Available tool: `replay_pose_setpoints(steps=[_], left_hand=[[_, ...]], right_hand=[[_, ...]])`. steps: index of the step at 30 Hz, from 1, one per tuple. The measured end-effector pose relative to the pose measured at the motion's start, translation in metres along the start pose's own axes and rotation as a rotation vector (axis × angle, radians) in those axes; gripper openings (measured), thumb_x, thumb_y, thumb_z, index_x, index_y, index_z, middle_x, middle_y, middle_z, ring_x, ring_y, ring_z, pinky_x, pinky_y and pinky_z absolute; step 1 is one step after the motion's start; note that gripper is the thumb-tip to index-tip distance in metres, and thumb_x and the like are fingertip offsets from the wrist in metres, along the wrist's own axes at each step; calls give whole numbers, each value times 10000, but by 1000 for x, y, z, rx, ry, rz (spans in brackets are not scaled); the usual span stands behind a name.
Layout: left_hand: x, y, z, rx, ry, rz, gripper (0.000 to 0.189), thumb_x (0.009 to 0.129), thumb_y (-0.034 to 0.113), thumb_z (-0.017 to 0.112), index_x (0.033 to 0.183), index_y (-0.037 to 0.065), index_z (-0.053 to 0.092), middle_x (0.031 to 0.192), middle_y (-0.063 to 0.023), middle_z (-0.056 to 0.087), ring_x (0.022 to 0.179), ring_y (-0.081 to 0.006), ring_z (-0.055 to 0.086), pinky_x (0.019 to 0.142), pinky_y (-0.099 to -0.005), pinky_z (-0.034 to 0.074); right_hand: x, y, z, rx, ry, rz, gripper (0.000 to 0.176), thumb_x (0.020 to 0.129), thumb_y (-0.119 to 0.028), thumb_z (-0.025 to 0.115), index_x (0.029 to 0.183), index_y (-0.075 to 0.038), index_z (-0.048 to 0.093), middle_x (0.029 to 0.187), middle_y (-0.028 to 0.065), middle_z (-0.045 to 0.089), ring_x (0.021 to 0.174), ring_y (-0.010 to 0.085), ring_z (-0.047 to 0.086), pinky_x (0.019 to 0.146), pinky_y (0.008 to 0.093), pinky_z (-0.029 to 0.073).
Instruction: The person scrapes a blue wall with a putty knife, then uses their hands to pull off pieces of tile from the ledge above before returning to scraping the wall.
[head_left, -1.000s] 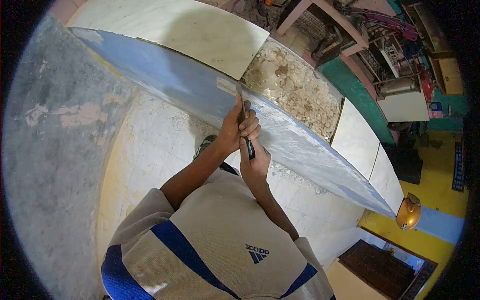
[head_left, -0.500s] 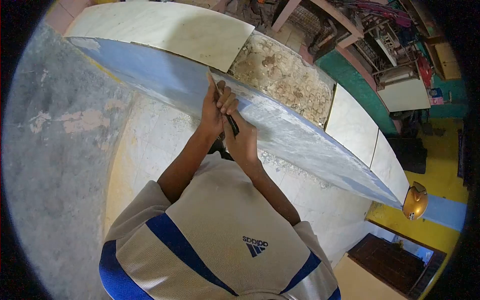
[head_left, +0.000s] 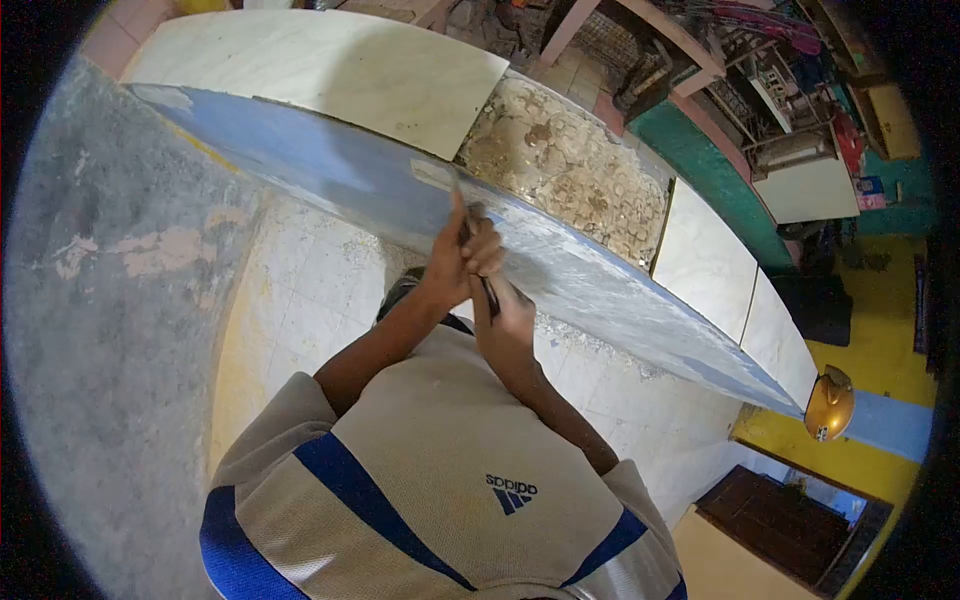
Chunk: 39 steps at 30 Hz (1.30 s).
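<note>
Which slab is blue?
The long slab where left hand and right hand grip the scraper; behind it stand white slabs and a speckled brown slab.

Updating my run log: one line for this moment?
left hand, right hand: both grip black-handled metal scraper | blade against long blue-painted board

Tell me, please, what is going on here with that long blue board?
A person in a beige and blue shirt is working on a long blue panel that runs across the view above a tiled floor. Both hands grip a scraper. The left hand is nearer the blade and the right hand is lower on the dark handle. The blade lies against the panel's face. Left of it the paint is solid blue, while to the right the surface looks mostly pale grey.
</note>
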<state>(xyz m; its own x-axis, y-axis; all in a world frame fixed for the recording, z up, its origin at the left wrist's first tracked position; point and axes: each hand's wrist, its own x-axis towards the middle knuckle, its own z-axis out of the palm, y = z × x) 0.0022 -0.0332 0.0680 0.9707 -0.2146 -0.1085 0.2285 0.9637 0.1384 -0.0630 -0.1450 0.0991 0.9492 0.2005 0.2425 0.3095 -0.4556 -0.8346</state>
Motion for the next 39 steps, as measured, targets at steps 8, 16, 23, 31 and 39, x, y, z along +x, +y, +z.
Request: replay_pose_setpoints(steps=[8,16,23,31,39], left_hand=[[-2,-9,-5,-29,-76,-23,453,1028,511,345,833,139,511,502,35,305,435,-98,323,454,-258,361],[1,-19,5,42,-35,18,450,1028,518,351,798,143,445,506,36,287,434,-96,310,455,-259,355],[7,-6,1,56,14,150,470,1017,520,406,727,150,422,535,40,294,452,-85,289,454,-240,329],[4,-24,13,14,31,94,437,1015,493,438,797,116,481,528,35,311,431,-87,302,432,-233,341],[0,-6,3,55,-10,54,438,1035,471,389,785,126,492,494,37,321,401,-78,326,392,-229,351]], right_hand=[[1,-6,-6,6,-64,206,171,918,-34,612,1082,16,606,820,260,634,739,408,665,616,396,509],[-3,3,-13,-61,35,88,141,938,-56,597,1053,23,618,746,221,615,620,209,610,594,311,472],[15,-13,-14,23,-2,31,234,895,-25,611,1126,10,622,917,241,670,916,420,656,741,379,533],[2,-7,-19,44,63,22,232,907,-59,603,1126,17,616,870,315,608,889,491,586,704,402,524],[1,-5,-1,-6,47,51,213,919,-84,601,1103,21,620,824,296,620,806,456,645,659,402,515]])
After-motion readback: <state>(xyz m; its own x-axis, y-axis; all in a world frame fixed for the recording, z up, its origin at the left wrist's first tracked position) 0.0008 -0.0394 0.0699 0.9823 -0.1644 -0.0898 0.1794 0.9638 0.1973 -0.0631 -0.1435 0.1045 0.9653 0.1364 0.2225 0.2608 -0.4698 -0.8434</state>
